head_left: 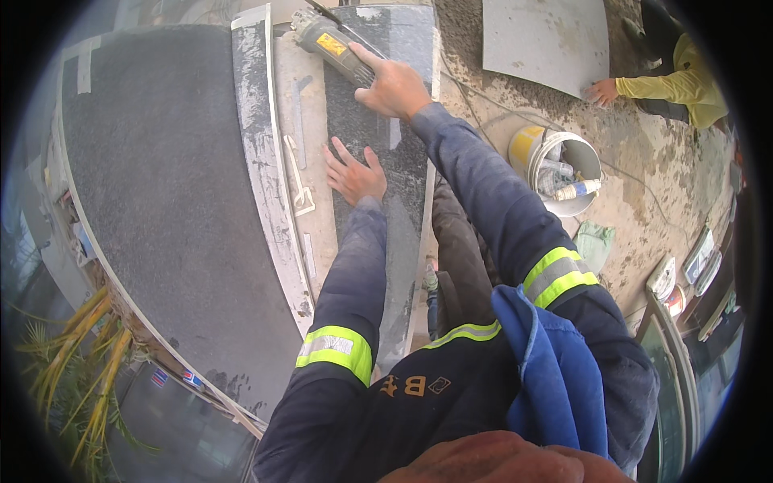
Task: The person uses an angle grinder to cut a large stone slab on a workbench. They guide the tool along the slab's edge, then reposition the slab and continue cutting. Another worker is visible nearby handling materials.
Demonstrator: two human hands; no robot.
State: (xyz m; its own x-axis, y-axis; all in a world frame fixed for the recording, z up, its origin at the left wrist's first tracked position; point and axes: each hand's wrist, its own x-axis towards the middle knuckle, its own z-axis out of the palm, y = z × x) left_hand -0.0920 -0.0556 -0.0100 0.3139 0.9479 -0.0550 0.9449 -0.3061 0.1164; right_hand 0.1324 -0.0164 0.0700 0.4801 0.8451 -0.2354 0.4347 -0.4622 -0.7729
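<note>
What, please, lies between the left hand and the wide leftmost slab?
The head view shows a white hooked piece on a pale surface, then a white-streaked strip.

Head-worn fisheye, facing down, near, left side seemingly hazy

The right hand (393,87) is on the rear of a grey cylindrical power tool (342,56) with a yellow label, index finger stretched along its body! The left hand (352,173) spreads its fingers over a long dark grey, white-scuffed slab (405,189), with a white hooked strip (301,191) lying just to its left. Off right, a white-and-yellow plastic bucket (527,153) holds bottles, and beyond, a co-worker's hand (601,92) touches a flat pale grey panel (547,44).
</note>
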